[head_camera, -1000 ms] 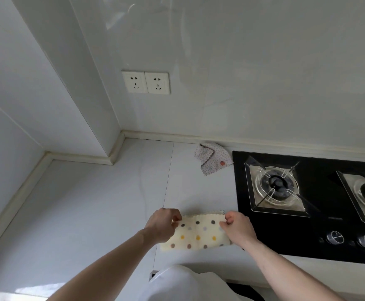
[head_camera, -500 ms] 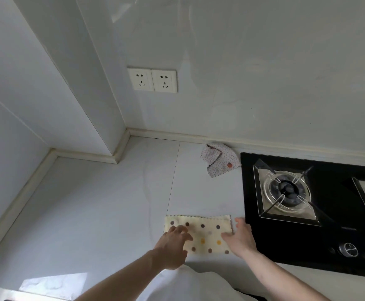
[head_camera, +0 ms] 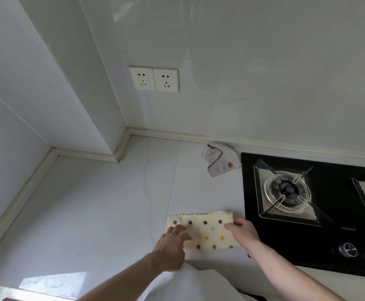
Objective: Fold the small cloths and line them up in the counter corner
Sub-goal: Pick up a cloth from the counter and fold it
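The cream cloth with coloured dots (head_camera: 203,231) lies flat on the worktop (head_camera: 90,213), already doubled into a long strip, just left of the black gas hob (head_camera: 307,213). The left hand (head_camera: 173,246) rests on its left end with fingers spread and fairly straight, pressing rather than gripping. The right hand (head_camera: 243,232) lies over the right end, fingers reaching across the fabric; whether the thumb has slipped under the edge cannot be told, so its grip looks loose and open at best.

The step in hand seems to be smoothing the strip before the next fold. To do it well, hold one end still with a flat palm, take the other short edge by both its corners, and bring it across so the scalloped edges meet. Then run a hand along the crease. Keep the cloth off the hob.

A second cloth, white with tiny dots (head_camera: 219,162), sits crumpled against the back wall by the hob's far corner, not yet folded. The corner (head_camera: 120,153) where the cloths should line up lies well to the left, under the wall sockets (head_camera: 153,79).
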The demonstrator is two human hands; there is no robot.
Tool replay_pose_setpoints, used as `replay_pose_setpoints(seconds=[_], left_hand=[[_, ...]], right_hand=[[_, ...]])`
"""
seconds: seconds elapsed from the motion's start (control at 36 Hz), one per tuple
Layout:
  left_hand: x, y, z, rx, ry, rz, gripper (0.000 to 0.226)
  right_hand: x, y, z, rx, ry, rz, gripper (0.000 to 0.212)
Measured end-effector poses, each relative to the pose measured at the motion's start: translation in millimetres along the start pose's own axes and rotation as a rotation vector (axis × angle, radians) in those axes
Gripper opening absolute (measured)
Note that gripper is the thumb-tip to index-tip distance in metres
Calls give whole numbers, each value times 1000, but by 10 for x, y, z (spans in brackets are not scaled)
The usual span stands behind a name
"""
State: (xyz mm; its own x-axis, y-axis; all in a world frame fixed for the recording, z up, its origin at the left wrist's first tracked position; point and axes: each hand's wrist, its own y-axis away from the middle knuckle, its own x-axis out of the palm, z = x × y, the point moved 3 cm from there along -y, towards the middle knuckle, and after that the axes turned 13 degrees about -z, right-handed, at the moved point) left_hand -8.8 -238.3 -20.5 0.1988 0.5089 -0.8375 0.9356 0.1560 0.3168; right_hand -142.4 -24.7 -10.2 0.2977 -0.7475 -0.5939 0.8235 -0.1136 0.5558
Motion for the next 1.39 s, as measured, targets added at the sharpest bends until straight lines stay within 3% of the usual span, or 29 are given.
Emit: replay_pose_setpoints(seconds=[0.33, 0.44, 0.61, 0.75, 0.81, 0.86, 1.0, 1.17, 1.25, 1.39], left_hand=[[41, 47, 87, -30, 56, 28, 68], [32, 75, 157, -48, 128, -2, 60], [25, 231, 341, -207, 270, -109, 47], [80, 362, 494, -321, 325, -48, 51], [88, 373, 522, -336, 337, -38, 51], [71, 361, 530, -361, 345, -42, 50], [3, 251, 545, -397, 309, -97, 50], [-112, -49, 351, -291, 182, -153, 66], [-135, -213, 252, -245, 112, -122, 69], [-127, -379, 187, -242, 16, -82, 63]], right_hand=[[248, 366, 356, -192, 54, 66, 11], [482, 464, 444, -208, 88, 136, 17], [780, 655, 609, -220, 92, 208, 11], [1017, 691, 553, -233, 114, 310, 9], [1055, 700, 514, -221, 99, 352, 19], [1007, 731, 503, -225, 79, 339, 24], [773, 680, 352, -219, 78, 252, 12], [523, 535, 39, -192, 64, 161, 8], [464, 490, -101, -158, 44, 141, 17], [404, 458, -257, -112, -19, 98, 53]])
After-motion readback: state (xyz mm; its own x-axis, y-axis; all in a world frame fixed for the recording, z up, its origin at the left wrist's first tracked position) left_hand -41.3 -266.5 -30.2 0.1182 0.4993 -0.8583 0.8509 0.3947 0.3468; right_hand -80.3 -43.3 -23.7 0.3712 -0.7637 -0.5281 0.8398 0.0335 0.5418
